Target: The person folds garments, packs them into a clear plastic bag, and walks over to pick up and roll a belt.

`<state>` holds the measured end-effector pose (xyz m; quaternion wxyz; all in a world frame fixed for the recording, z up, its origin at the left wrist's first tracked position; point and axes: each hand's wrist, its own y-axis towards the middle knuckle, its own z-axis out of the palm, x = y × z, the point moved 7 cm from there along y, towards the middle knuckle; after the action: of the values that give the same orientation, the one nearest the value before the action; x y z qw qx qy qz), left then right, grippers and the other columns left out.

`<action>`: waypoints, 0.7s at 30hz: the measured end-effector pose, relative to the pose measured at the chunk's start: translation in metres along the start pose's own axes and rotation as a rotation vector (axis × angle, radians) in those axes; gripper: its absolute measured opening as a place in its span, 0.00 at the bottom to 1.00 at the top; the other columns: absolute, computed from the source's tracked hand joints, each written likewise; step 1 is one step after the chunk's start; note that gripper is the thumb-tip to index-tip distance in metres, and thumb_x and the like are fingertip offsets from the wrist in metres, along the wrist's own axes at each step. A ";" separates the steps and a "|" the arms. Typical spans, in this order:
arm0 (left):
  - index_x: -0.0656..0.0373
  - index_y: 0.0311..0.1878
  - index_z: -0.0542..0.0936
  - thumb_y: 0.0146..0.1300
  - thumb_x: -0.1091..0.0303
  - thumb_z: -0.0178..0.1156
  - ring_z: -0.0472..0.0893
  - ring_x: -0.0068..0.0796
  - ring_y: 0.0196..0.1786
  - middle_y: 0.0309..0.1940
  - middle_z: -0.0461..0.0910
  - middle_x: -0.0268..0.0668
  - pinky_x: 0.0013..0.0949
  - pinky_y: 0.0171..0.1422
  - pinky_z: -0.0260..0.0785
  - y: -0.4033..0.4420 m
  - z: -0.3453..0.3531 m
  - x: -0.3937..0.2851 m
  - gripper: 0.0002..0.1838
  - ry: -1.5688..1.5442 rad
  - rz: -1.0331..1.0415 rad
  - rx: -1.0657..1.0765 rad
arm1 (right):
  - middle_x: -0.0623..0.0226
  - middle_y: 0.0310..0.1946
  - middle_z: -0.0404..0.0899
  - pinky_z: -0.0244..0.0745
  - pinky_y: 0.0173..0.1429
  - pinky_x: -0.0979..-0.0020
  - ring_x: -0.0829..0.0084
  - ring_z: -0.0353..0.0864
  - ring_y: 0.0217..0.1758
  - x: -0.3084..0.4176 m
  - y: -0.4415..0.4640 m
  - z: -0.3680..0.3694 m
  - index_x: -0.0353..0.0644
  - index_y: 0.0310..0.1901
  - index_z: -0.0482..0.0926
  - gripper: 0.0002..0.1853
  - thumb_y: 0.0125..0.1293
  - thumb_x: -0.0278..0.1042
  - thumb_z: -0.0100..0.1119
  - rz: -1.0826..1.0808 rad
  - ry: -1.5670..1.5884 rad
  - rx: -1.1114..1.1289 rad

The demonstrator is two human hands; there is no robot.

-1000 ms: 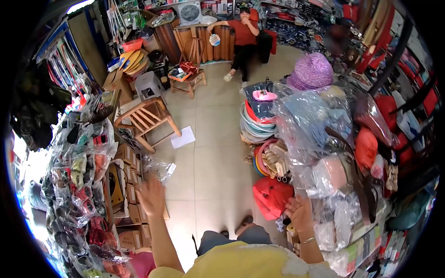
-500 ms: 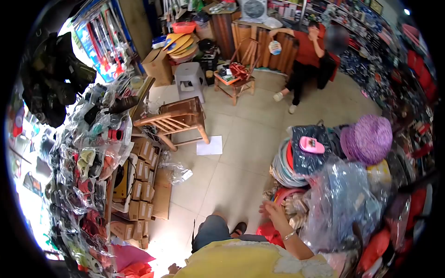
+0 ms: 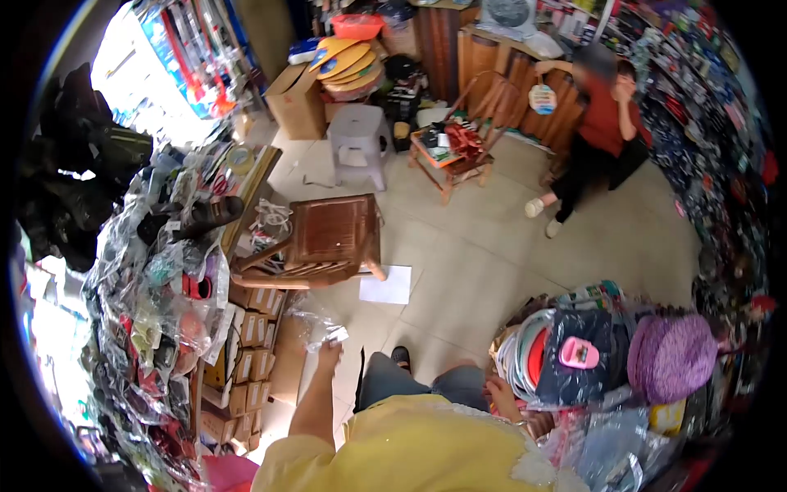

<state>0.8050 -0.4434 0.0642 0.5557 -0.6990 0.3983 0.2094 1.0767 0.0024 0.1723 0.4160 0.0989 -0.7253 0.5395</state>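
My left hand point(image 3: 329, 354) hangs low beside the small brown boxes, over the lower end of a crumpled clear plastic bag point(image 3: 310, 321). Its fingers are too small and blurred to tell whether they touch the bag. Near my right thigh is my right hand point(image 3: 502, 397), fingers partly curled, with nothing clearly visible in it. Just beyond that hand stand coiled pale hoses point(image 3: 510, 361) and a dark packet with a pink item point(image 3: 579, 353) on top. A white sheet point(image 3: 385, 285) lies on the floor by a wooden chair point(image 3: 334, 234).
Small boxes point(image 3: 256, 336) and plastic-wrapped shoes line the left side. A grey stool point(image 3: 359, 139) and another chair point(image 3: 459, 152) stand ahead. A person in red point(image 3: 605, 119) sits at the back right. Purple hats point(image 3: 672, 357) lie at the right.
The view has swung right and moved forward, bringing the chair and sheet nearer. My left hand has come back into view beside the boxes; my right hand has lowered towards my thigh.
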 end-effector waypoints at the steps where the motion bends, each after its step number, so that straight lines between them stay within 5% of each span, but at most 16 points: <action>1: 0.60 0.55 0.73 0.57 0.61 0.58 0.76 0.23 0.29 0.31 0.79 0.35 0.26 0.26 0.68 0.005 0.004 -0.055 0.23 -0.053 0.068 -0.027 | 0.64 0.35 0.80 0.73 0.34 0.76 0.74 0.80 0.35 0.003 0.013 -0.003 0.37 0.53 0.73 0.16 0.66 0.36 0.52 0.011 -0.159 0.015; 6: 0.60 0.46 0.78 0.57 0.60 0.58 0.76 0.23 0.29 0.32 0.78 0.37 0.27 0.28 0.67 0.081 0.029 -0.147 0.17 -0.136 0.119 -0.102 | 0.60 0.39 0.81 0.74 0.36 0.75 0.73 0.81 0.36 0.013 0.132 -0.038 0.36 0.55 0.73 0.19 0.65 0.36 0.53 -0.063 -0.028 -0.064; 8: 0.61 0.42 0.78 0.56 0.62 0.59 0.75 0.24 0.27 0.27 0.77 0.34 0.29 0.26 0.66 0.111 0.047 -0.112 0.15 -0.206 0.140 -0.184 | 0.59 0.40 0.81 0.74 0.35 0.76 0.73 0.80 0.35 0.053 0.184 -0.051 0.36 0.53 0.74 0.17 0.65 0.34 0.53 -0.010 0.003 -0.098; 12: 0.56 0.47 0.76 0.55 0.60 0.59 0.75 0.25 0.25 0.25 0.76 0.33 0.32 0.26 0.67 0.073 0.106 -0.057 0.17 -0.337 -0.276 -0.288 | 0.66 0.36 0.78 0.73 0.33 0.78 0.77 0.77 0.32 0.194 0.296 -0.073 0.38 0.50 0.74 0.14 0.65 0.32 0.53 0.015 -0.174 0.015; 13: 0.48 0.50 0.73 0.57 0.65 0.56 0.76 0.30 0.40 0.36 0.75 0.34 0.44 0.39 0.68 0.054 0.132 -0.037 0.16 -0.387 -0.510 -0.246 | 0.67 0.35 0.77 0.73 0.32 0.77 0.77 0.77 0.31 0.236 0.321 -0.072 0.39 0.51 0.73 0.14 0.66 0.33 0.51 -0.028 -0.167 0.025; 14: 0.47 0.50 0.72 0.56 0.63 0.57 0.75 0.32 0.40 0.37 0.75 0.32 0.49 0.41 0.66 0.036 0.156 -0.024 0.16 -0.419 -0.654 -0.223 | 0.68 0.33 0.77 0.73 0.31 0.77 0.77 0.77 0.29 0.277 0.343 -0.072 0.40 0.52 0.72 0.14 0.67 0.35 0.50 -0.071 -0.165 0.030; 15: 0.51 0.43 0.77 0.53 0.63 0.59 0.75 0.30 0.25 0.26 0.76 0.34 0.35 0.26 0.67 0.013 0.176 -0.025 0.12 -0.441 -0.728 -0.248 | 0.68 0.34 0.77 0.72 0.29 0.77 0.78 0.76 0.29 0.314 0.366 -0.075 0.41 0.52 0.72 0.14 0.67 0.34 0.49 -0.095 -0.209 0.007; 18: 0.55 0.40 0.81 0.52 0.62 0.63 0.79 0.33 0.29 0.31 0.81 0.37 0.35 0.32 0.73 0.007 0.235 0.038 0.13 -0.679 -0.500 -0.049 | 0.69 0.36 0.76 0.71 0.28 0.78 0.79 0.76 0.30 0.413 0.442 -0.047 0.42 0.52 0.72 0.14 0.67 0.34 0.49 -0.136 -0.266 0.037; 19: 0.55 0.44 0.81 0.52 0.61 0.65 0.80 0.36 0.33 0.36 0.82 0.39 0.39 0.37 0.74 -0.004 0.249 0.044 0.16 -0.638 -0.738 -0.165 | 0.69 0.36 0.76 0.71 0.28 0.79 0.79 0.76 0.30 0.435 0.464 -0.033 0.42 0.52 0.72 0.14 0.67 0.34 0.49 -0.130 -0.249 0.042; 21: 0.53 0.48 0.80 0.54 0.62 0.64 0.81 0.37 0.37 0.40 0.81 0.38 0.44 0.40 0.73 0.002 0.267 0.035 0.18 -0.629 -0.843 -0.113 | 0.69 0.36 0.76 0.71 0.28 0.79 0.78 0.76 0.31 0.469 0.502 0.006 0.42 0.53 0.72 0.14 0.67 0.34 0.49 -0.134 -0.294 0.109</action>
<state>0.8641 -0.2027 -0.0417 0.6459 -0.7307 -0.1153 0.1887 0.4788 0.3407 0.1528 0.3343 0.2473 -0.7398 0.5290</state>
